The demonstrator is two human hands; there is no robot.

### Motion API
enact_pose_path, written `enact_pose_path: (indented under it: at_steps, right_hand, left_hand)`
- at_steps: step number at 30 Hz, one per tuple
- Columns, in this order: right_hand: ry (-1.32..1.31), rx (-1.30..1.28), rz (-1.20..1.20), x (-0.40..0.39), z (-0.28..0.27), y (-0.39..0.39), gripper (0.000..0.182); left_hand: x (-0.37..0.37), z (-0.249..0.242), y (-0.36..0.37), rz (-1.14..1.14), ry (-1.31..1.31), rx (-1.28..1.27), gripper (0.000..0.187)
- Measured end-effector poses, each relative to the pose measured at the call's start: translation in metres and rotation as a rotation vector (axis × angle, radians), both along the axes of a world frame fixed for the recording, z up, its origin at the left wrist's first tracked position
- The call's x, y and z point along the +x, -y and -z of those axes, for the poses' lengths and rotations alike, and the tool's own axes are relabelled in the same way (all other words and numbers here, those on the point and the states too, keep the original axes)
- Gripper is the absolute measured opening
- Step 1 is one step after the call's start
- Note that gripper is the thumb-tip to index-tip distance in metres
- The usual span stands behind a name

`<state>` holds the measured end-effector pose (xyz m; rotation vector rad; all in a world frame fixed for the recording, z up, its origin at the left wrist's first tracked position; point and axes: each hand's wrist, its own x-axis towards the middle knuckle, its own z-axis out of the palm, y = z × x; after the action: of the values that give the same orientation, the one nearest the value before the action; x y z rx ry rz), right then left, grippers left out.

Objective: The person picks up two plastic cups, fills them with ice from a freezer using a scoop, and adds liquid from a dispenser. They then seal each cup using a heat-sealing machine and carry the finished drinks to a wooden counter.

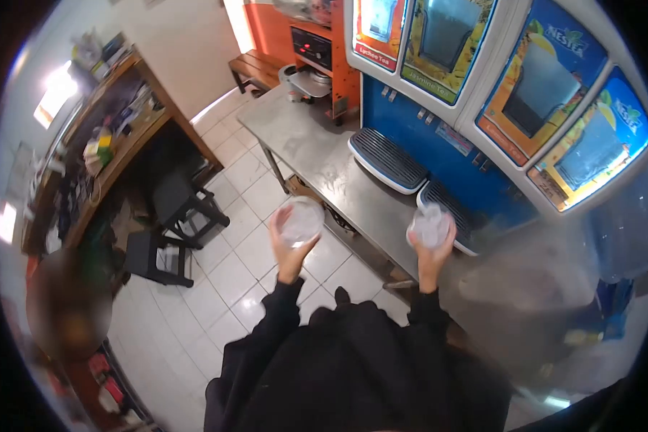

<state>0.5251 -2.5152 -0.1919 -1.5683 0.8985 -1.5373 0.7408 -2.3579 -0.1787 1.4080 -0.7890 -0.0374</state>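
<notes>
- Far to the left of the steel counter (pixel 317 155), a cluttered wooden desk (pixel 133 126) and a black stool (pixel 183 205) stand on the white tiled floor (pixel 227 277). A blurred person (pixel 68 302) is lower down on that side. If that person stepped toward the counter, an elbow could be knocked; this seems a small risk, as they stand well apart.
- The left hand (pixel 289 248) is wrapped from below around a clear plastic cup (pixel 300 221), which is raised over the floor just off the counter's near edge. The grip looks light and the cup thin, so a hard squeeze could buckle it, and a loose one could let it fall to the tiles.
- The right hand (pixel 432 248) grasps a second clear cup (pixel 430 225) the same way, over the counter's near edge and just in front of a drip tray (pixel 450 209) of the blue drink dispenser (pixel 497 108).
- Both hands are full, so neither is free to catch a slip or steady anything.
- The taps sit above the trays at the counter's back. A cup placed off-centre beneath one would likely send drink onto the tray or counter.
- A hazy clear plastic sheet or bag (pixel 554 288) lies right of the counter, near the right sleeve, which could snag it.
</notes>
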Motion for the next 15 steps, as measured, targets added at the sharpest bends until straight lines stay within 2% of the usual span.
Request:
enact_pose_path:
  at_steps: [5,9,11,15]
  right_hand:
    - [0.024,-0.052,0.167,0.096,-0.012,0.092,0.078]
    - [-0.037,-0.171,0.465,0.152,-0.015,0.15,0.077]
    - [-0.102,-0.165,0.622,0.167,-0.018,0.164,0.079]
    - [-0.171,-0.115,0.79,0.18,-0.01,0.186,0.078]
  left_hand:
    - [0.054,-0.017,0.166,0.285,0.0,-0.114,0.084]
    - [0.085,-0.019,0.285,0.359,0.024,-0.23,0.087]
    - [0.095,-0.011,0.313,0.424,-0.002,-0.215,0.088]
    - [0.109,-0.003,0.351,0.472,0.012,-0.146,0.089]
